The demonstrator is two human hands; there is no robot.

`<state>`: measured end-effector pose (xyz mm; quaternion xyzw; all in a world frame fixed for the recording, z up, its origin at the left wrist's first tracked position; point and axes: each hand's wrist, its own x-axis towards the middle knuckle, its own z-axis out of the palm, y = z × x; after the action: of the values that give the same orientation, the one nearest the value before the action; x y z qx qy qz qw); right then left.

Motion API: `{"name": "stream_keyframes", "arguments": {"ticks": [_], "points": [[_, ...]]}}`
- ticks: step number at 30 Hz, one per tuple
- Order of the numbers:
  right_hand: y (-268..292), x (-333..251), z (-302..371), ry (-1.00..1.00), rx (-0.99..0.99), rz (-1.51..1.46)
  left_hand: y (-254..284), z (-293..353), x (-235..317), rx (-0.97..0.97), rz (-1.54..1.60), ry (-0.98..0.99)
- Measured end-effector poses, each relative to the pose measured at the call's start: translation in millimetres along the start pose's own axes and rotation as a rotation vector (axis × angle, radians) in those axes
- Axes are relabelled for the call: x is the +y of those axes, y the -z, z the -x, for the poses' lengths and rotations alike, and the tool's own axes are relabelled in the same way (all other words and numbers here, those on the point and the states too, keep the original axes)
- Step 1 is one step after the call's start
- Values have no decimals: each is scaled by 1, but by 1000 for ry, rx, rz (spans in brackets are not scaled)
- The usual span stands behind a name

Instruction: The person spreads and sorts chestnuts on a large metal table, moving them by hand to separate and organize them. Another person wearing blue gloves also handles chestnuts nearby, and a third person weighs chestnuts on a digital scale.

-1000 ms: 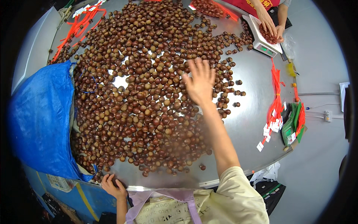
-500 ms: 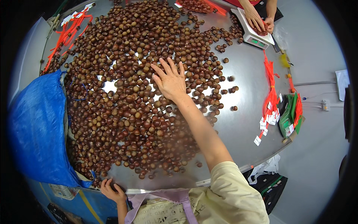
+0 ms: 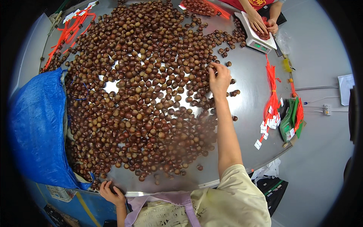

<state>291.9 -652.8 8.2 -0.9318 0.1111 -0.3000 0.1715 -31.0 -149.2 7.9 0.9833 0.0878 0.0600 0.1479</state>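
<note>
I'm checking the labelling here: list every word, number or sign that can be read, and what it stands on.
Cream shirt: dark printing, partly legible, not copied here.
Co-worker's red garment: yellow lettering, cut off, not copied.
White tags on red strips: too small to read.
Scale display: lit green, too small to read.

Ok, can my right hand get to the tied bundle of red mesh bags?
Probably yes: your right hand is at the chestnut pile's right edge, and only bare metal tabletop and a few loose chestnuts lie before the red mesh bags.
</note>
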Motion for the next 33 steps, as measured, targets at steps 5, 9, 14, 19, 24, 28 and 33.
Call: {"name": "stream_keyframes", "arguments": {"ticks": [5, 9, 14, 19, 24, 28, 33], "points": [[13, 36, 0, -114, -253, 4, -1, 0, -2, 7, -15, -11], [12, 31, -9, -160, -337, 15, -1, 1, -2, 15, 10, 7], [0, 26, -8, -146, -241, 37, 1, -3, 3, 53, 14, -16], [-7, 27, -6, -155, -186, -51, 2, -5, 6, 66, 49, -26], [51, 14, 32, -263, -155, -518, -1, -2, 2, 90, 42, -18], [135, 32, 117, -328, -324, -369, -2, -1, 2, 101, 78, -20], [236, 77, 234, -773, 12, -382, -2, -1, 2, 150, 73, -48]]}}
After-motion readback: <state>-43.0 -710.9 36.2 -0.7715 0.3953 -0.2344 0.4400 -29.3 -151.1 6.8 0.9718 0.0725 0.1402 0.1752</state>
